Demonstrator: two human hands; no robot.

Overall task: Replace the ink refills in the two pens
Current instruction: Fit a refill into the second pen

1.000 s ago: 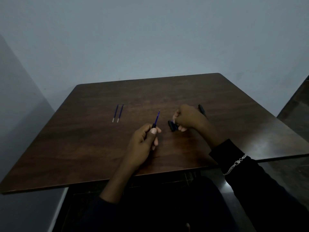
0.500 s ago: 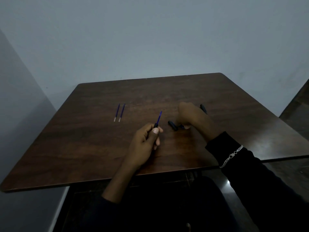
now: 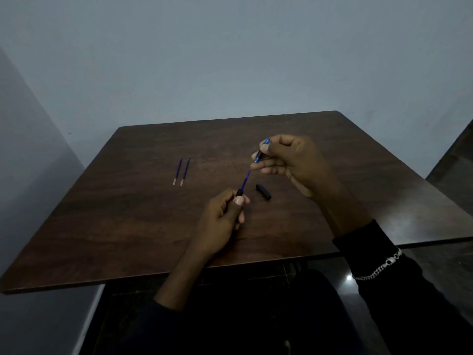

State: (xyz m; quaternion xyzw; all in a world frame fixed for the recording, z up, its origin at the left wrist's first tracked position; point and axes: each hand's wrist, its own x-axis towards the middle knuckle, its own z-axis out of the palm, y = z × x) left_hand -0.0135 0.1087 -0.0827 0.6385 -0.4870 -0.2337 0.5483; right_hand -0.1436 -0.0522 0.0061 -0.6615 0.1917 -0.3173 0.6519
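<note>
Your left hand (image 3: 220,221) is gripping a pen section (image 3: 239,192), its blue refill (image 3: 245,181) pointing one o'clock toward your right hand (image 3: 294,162), which is pinching the barrel (image 3: 261,151); spare refills (image 3: 182,171) are lying at ten o'clock.

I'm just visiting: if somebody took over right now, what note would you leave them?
Left hand grips a black pen barrel with a thin blue refill sticking out.
Right hand pinches a black pen piece with a blue end, above the dark wooden table.
A short black pen part lies between them; two spare blue refills lie left.
Done: one pen opened.
Left: swap refills, reassemble both.
</note>
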